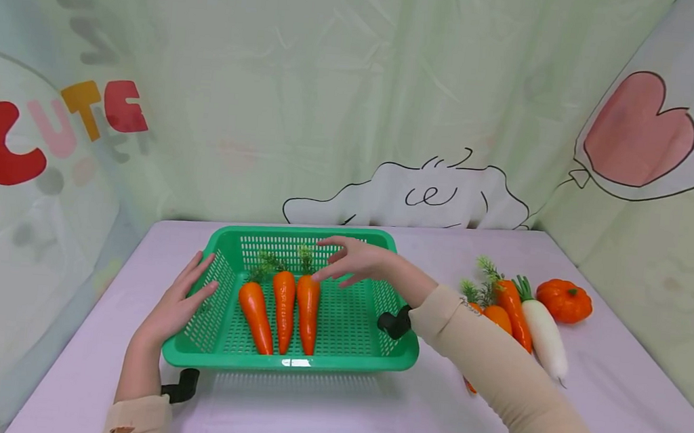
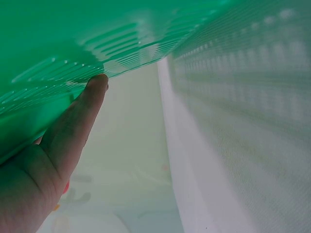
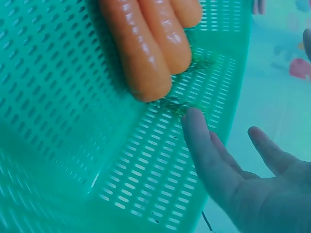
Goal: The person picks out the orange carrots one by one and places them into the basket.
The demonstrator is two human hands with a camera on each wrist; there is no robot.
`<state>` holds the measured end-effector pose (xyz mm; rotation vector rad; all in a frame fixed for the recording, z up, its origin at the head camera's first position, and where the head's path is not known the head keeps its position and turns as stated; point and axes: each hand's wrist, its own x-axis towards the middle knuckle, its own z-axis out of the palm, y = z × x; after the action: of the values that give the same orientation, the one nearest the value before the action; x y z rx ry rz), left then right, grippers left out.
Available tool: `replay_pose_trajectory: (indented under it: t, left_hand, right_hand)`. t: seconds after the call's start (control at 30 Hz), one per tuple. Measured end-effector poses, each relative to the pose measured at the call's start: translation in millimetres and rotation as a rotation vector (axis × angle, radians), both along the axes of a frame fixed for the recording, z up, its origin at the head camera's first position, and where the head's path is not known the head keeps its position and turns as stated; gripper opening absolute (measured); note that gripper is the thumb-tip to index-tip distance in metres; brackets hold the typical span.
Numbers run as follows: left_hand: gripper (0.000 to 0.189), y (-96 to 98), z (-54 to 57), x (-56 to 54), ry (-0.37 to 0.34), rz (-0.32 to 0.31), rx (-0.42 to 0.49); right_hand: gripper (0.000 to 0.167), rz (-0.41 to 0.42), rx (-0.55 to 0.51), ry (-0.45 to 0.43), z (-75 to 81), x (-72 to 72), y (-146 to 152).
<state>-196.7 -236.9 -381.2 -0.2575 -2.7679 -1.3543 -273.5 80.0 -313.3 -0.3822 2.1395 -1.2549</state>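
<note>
A green plastic basket point(image 1: 348, 363) holds three orange carrots point(image 1: 283, 312) with leafy green tops, lying side by side. At the basket's left rim is my left hand point(image 1: 176, 304), its fingers and thumb straight; in the left wrist view, the hand point(image 2: 53, 160) has a digit against the basket's slotted wall. My right hand point(image 1: 358, 258) hovers over the basket's back half, just beyond the rightmost carrot, with relaxed, spread fingers and nothing between them. The right wrist view shows this hand point(image 3: 262, 189) beside the carrots' leafy ends, apart from the carrots point(image 3: 141, 53).
To the right on the table point(image 1: 441, 414) lie more carrots point(image 1: 512, 311), partly behind my right sleeve, a white radish point(image 1: 545, 337) and a small orange pumpkin point(image 1: 563, 301). A printed curtain point(image 1: 258, 101) hangs behind the table and along both sides.
</note>
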Motion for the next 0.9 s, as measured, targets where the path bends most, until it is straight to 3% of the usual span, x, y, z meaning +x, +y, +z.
replay_pose_trajectory:
  t: [0.2,0.47,0.9]
  left_hand:
    - [0.06,-0.5,-0.8,-1.0,0.0,-0.001,0.002]
    - [0.061,-0.7,-1.2,-1.4,-0.002,0.003,-0.003]
    - [0.062,-1.2,-3.2,-1.4,0.017,-0.01,-0.005]
  right_hand:
    - [0.073,-0.044,-0.024,0.057,8.3,5.2,14]
    - [0.075,-0.013,-0.066,0.123,17.1,13.4,40]
    - [0.076,-0.031,-0.126,0.165,12.3,28.4,74]
